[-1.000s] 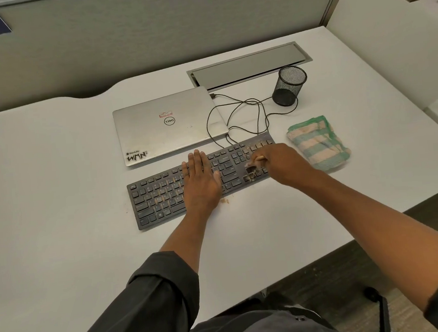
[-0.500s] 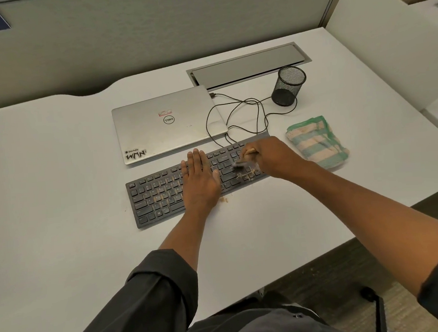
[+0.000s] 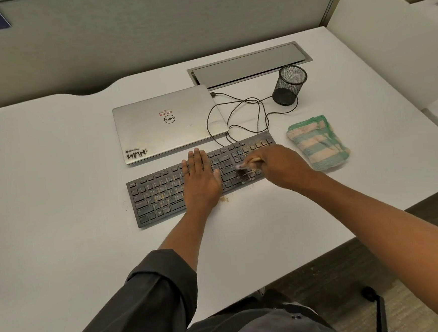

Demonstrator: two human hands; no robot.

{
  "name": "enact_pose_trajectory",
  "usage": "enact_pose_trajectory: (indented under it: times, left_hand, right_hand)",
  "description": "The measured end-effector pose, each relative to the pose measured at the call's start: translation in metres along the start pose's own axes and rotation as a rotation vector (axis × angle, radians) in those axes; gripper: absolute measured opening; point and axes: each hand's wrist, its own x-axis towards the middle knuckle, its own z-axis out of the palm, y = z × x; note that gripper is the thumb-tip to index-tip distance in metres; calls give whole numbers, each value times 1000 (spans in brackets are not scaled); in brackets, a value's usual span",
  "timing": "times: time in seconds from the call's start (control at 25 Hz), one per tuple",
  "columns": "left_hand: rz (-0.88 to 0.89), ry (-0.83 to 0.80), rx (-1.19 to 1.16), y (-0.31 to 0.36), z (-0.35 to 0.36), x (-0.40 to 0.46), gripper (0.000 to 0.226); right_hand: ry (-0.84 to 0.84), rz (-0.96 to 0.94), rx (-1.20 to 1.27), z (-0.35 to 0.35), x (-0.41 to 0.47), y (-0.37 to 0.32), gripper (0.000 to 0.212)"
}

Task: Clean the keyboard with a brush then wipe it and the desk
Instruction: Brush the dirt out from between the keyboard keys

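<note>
White desk (image 3: 56,178): left hand (image 3: 201,183) flat on keyboard (image 3: 157,197), right hand (image 3: 281,166) gripping brush (image 3: 246,165).

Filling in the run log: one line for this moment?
step: brushing | left hand: flat on keyboard | right hand: grips brush | cloth: unused

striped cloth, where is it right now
In the head view the striped cloth lies folded on the desk, just off the right end of the keyboard and in front of the black mesh cup, untouched by either hand.
</note>
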Motion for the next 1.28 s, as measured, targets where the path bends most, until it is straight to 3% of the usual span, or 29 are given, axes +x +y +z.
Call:
enact_pose_trajectory:
  times: [0.24,0.52,0.8,1.04,1.28]
  left_hand:
    - [0,6,2,0,0,-1,68]
    - [-2,1,6,0,0,-1,68]
    - [2,6,-8,0,0,-1,68]
    - [1,10,-6,0,1,-1,68]
    - [4,17,-7,0,1,-1,68]
  right_hand:
    - [-70,18,-45,11,-3,2,22]
    - [168,52,120,9,13,9,36]
    - [81,151,-35,21,11,19,29]
    - [225,209,267,20,19,3,20]
    - [135,184,90,25,17,-2,16]
